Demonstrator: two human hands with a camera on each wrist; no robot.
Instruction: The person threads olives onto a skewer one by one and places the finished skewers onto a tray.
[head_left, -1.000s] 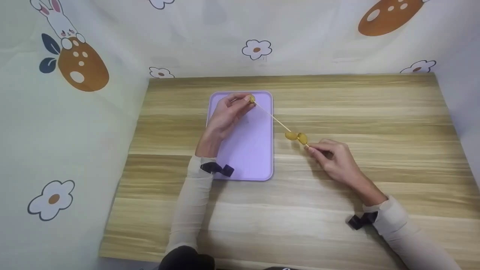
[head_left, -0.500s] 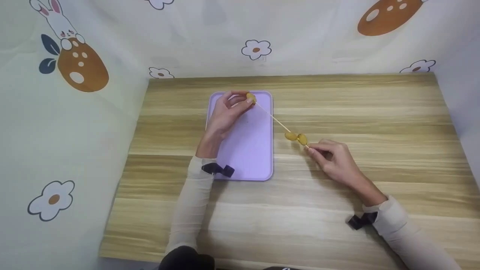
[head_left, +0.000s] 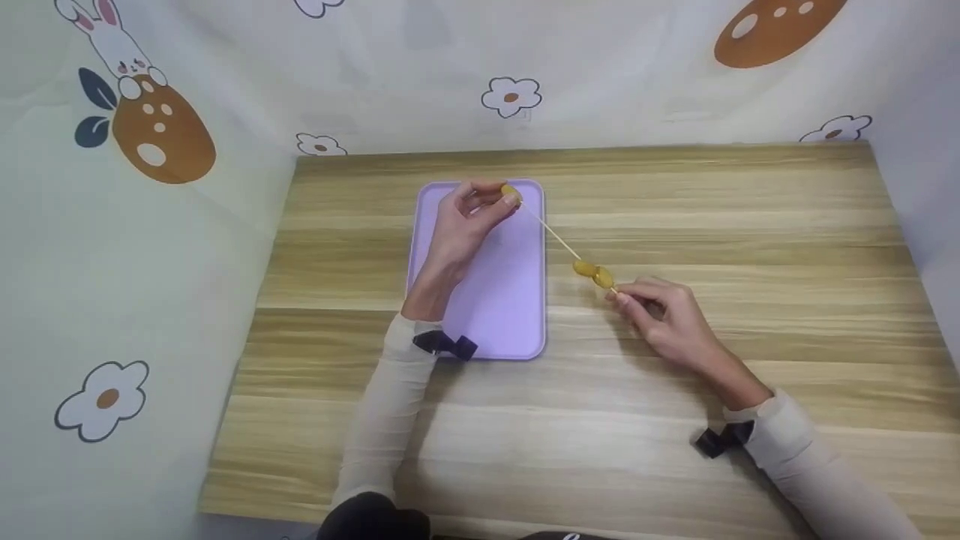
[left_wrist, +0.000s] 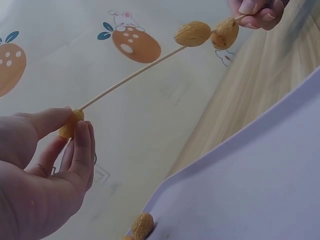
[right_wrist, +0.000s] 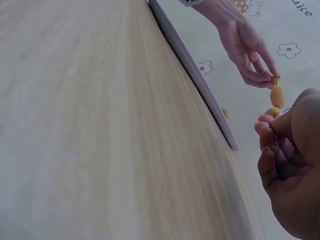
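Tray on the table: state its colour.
The tray is plain pale purple, showing best in the head view.

Head view looks down from above; close wrist views face across — hands [head_left: 459, 231] [head_left: 671, 319] shared.

A hand could pass over the wooden table [head_left: 787, 247] right of the right hand [head_left: 667, 319] or left of the purple tray [head_left: 504, 307], but the skewer [head_left: 559, 238], reaching the left hand [head_left: 466, 229], crosses above the tray's right edge, and the left sleeve [head_left: 390, 397] blocks its near left corner.
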